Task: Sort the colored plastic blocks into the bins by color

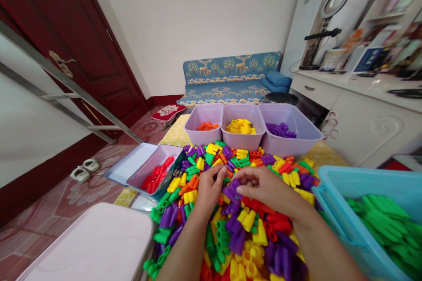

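A heap of plastic finger-shaped pieces, joined side by side like short tubes, lies in front of me in purple, yellow, green, red and orange. My right hand pinches a purple piece between thumb and fingers, just over the middle of the heap. Close beside it, my left hand hovers at the pile with thumb and forefinger drawn together. Whatever is in that pinch, if anything, is hidden. Both forearms reach across the near pieces.
Behind the heap stand lavender bins with orange, yellow and purple pieces. A box with red pieces is at left, a blue tub with green ones at right. A pale lid lies near left; a metal ladder leans beyond.
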The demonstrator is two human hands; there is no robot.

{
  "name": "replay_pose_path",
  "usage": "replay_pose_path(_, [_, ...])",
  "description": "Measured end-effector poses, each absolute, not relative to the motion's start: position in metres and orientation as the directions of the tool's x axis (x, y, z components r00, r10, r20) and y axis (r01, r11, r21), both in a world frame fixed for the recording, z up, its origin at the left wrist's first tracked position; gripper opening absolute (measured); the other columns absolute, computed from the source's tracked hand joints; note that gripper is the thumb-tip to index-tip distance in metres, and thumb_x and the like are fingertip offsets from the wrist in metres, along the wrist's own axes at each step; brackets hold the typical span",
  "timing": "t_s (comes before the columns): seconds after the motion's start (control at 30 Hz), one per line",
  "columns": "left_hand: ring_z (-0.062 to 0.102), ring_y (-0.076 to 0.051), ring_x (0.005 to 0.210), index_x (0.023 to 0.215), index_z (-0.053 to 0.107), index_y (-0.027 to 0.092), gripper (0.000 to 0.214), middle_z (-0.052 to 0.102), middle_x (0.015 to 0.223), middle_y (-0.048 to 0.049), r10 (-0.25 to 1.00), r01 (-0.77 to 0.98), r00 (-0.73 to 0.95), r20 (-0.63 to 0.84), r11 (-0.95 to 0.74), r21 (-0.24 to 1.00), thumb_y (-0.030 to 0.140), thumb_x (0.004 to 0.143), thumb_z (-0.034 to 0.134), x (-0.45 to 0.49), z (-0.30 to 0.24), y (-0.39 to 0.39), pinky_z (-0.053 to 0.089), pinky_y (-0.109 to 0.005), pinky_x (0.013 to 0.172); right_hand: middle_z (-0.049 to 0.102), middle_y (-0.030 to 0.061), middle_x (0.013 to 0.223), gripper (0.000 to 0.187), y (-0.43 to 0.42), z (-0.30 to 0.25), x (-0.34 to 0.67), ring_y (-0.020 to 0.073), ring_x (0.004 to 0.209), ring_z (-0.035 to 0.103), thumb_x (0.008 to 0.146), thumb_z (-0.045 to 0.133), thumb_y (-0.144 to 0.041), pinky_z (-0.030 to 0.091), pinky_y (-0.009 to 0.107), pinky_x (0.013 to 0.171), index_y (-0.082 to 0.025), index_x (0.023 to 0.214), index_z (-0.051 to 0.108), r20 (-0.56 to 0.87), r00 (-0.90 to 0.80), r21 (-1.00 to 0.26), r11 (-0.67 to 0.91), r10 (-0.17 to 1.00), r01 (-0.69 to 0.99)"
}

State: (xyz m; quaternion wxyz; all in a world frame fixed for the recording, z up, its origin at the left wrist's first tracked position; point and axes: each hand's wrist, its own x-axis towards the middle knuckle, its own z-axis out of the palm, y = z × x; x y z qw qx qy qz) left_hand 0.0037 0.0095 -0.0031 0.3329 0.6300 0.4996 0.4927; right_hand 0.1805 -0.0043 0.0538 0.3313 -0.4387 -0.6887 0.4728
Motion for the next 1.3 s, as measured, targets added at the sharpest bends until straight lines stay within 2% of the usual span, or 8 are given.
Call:
replay_pose_path(0.13, [0.063, -0.018, 0.076, 0.088, 0.072, 0.014, 0.035, 0.070, 0.078, -0.0024, 0.957, 0.313, -0.001, 0.290, -0.275, 0.909, 0.042, 0.088, 0.051, 0.004, -0.003, 0.009, 0.048, -0.024, 0.070, 0.069, 0.0054, 0.102, 0.032, 0.005, 0.057, 0.186, 0.0170, 0.086, 0.066, 0.078, 0.065, -0.036, 0.053, 0.031, 0.078, -0.021, 0.106, 0.064, 0.263, 0.246, -0.944, 0.301, 0.933, -0.132])
replay_pose_path(0.23, [0.063, -0.018, 0.075, 0.088, 0.073, 0.014, 0.036, 0.071, 0.078, -0.0024, 0.957, 0.318, -0.007, 0.291, -0.274, 0.908, 0.043, 0.088, 0.051, 0.004, -0.004, 0.009, 0.048, -0.025, 0.070, 0.063, 0.0085, 0.121, 0.040, 0.010, 0.058, 0.187, 0.0189, 0.096, 0.066, 0.080, 0.064, -0.040, 0.053, 0.036, 0.084, -0.023, 0.116, 0.058, 0.249, 0.390, -0.872, 0.380, 0.886, -0.308])
replay_pose_path(0.43, [0.065, -0.019, 0.078, 0.091, 0.072, 0.015, 0.033, 0.072, 0.081, -0.0032, 0.955, 0.341, -0.007, 0.297, -0.277, 0.898, 0.040, 0.089, 0.052, 0.004, -0.006, 0.010, 0.049, -0.026, 0.071, 0.069, 0.0105, 0.106, 0.034, 0.020, 0.034, 0.192, 0.0231, 0.097, 0.065, 0.079, 0.061, -0.041, 0.051, 0.039, 0.085, -0.018, 0.104, 0.063, 0.198, 0.205, -0.974, 0.168, 0.959, 0.155])
replay_pose_path(0.63, [0.067, -0.020, 0.082, 0.091, 0.072, 0.016, 0.025, 0.074, 0.088, -0.0054, 0.956, 0.380, -0.043, 0.290, -0.252, 0.890, 0.034, 0.086, 0.055, 0.003, -0.009, 0.011, 0.052, -0.030, 0.077, 0.068, 0.0149, 0.103, 0.037, 0.019, 0.014, 0.194, 0.0308, 0.097, 0.064, 0.081, 0.059, -0.039, 0.049, 0.043, 0.082, -0.020, 0.113, 0.063, 0.198, 0.037, -0.393, 0.045, 0.979, 0.918])
replay_pose_path(0.73, [0.067, -0.020, 0.082, 0.092, 0.072, 0.017, 0.023, 0.074, 0.088, -0.0046, 0.958, 0.395, -0.013, 0.287, -0.259, 0.881, 0.032, 0.086, 0.055, 0.003, -0.010, 0.012, 0.052, -0.030, 0.075, 0.070, 0.0145, 0.095, 0.047, 0.017, 0.012, 0.190, 0.0310, 0.092, 0.066, 0.083, 0.055, -0.045, 0.049, 0.043, 0.078, -0.021, 0.124, 0.056, 0.151, 0.011, -0.326, 0.040, 0.989, 0.944])
replay_pose_path(0.87, [0.067, -0.021, 0.090, 0.095, 0.072, 0.019, 0.023, 0.074, 0.095, -0.0043, 0.959, 0.428, 0.017, 0.283, -0.263, 0.865, 0.030, 0.088, 0.053, 0.004, -0.009, 0.012, 0.051, -0.031, 0.081, 0.065, 0.0142, 0.115, 0.054, 0.015, 0.006, 0.179, 0.0296, 0.112, 0.060, 0.082, 0.055, -0.040, 0.045, 0.045, 0.094, -0.020, 0.132, 0.050, 0.138, -0.080, -0.545, 0.143, 0.987, 0.826])
replay_pose_path(1.13, [0.061, -0.021, 0.110, 0.111, 0.066, 0.018, 0.030, 0.068, 0.115, -0.0073, 0.945, 0.367, -0.035, 0.325, -0.290, 0.884, 0.029, 0.093, 0.044, 0.002, -0.003, 0.010, 0.044, -0.035, 0.098, 0.027, 0.0104, 0.154, 0.073, 0.005, 0.018, 0.151, 0.0207, 0.135, 0.039, 0.081, 0.053, -0.032, 0.048, 0.035, 0.096, -0.026, 0.147, 0.022, 0.123, -0.319, -0.984, 0.159, 0.940, 0.087])
replay_pose_path(1.3, [0.062, -0.021, 0.102, 0.101, 0.068, 0.016, 0.027, 0.070, 0.104, -0.0071, 0.915, 0.399, -0.143, 0.378, -0.297, 0.868, 0.028, 0.091, 0.046, -0.002, -0.002, 0.012, 0.045, -0.034, 0.093, 0.066, 0.0052, 0.119, 0.037, 0.001, 0.050, 0.181, 0.0226, 0.107, 0.063, 0.078, 0.058, -0.029, 0.051, 0.033, 0.082, -0.027, 0.114, 0.064, 0.131, -0.233, -0.821, 0.238, 0.963, 0.520])
